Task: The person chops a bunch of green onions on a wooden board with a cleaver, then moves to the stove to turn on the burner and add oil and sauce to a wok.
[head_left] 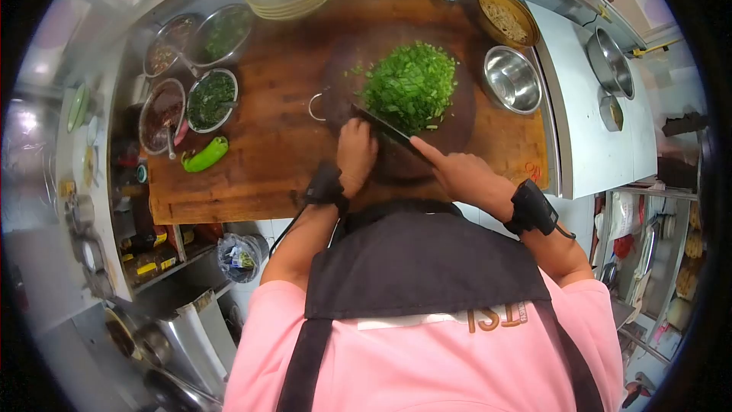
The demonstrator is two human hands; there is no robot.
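Note:
My right hand [469, 175] grips the handle of a kitchen knife [387, 130], with the forefinger stretched along it. The dark blade slants to the upper left over a round, dark cutting board [339, 69]. Close to the blade's far end, my left hand [357, 154] rests at the board's near left side, its fingers curled down. Whatever lies under those fingers is hidden. Beyond the blade, chopped green leaves and stalks [412, 84] form a large heap, with a few bits scattered around it.
At left stand several metal bowls, one with chopped greens [200, 111] and one with red sauce [155, 111]. A green pepper [206, 155] lies before them. Stacked yellow bowls [290, 9] stand behind. An empty steel bowl [512, 99] and brown bowl [528, 21] are at right.

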